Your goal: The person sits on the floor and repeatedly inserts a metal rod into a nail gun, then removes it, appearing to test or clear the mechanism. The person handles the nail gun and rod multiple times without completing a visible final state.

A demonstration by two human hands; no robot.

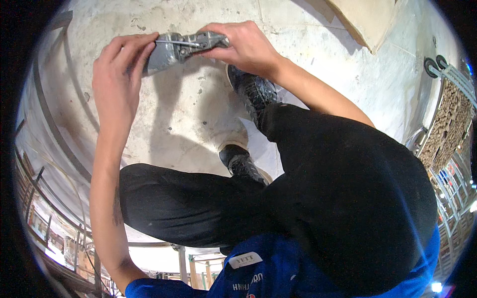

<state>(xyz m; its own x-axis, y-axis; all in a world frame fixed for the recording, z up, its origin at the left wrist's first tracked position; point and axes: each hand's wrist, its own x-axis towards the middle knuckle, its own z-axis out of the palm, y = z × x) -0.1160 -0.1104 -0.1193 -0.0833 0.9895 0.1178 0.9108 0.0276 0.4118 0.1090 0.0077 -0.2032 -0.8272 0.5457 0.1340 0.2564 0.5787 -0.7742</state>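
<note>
At the upper left of the head view I hold up a dark grey hand tool [172,49], whose exact kind I cannot make out. One side is broad and smooth, the other a narrower metal part with fittings. A thin pale rod [178,43] lies along its top. My left hand [119,67] is closed at the tool's broad left side, fingertips near the rod's left end. Around the narrower right end my right hand [243,47] is wrapped, its thumb and fingers on either side. The palm sides of both grips are hidden.
Below the tool is a stained pale floor [184,109], with my dark shoes [241,161] on it. A pale board-like piece [367,20] juts in at the top right. On the right stands a wheeled rack [447,114] with stacked brown pieces. Dark rails [54,119] curve along the left.
</note>
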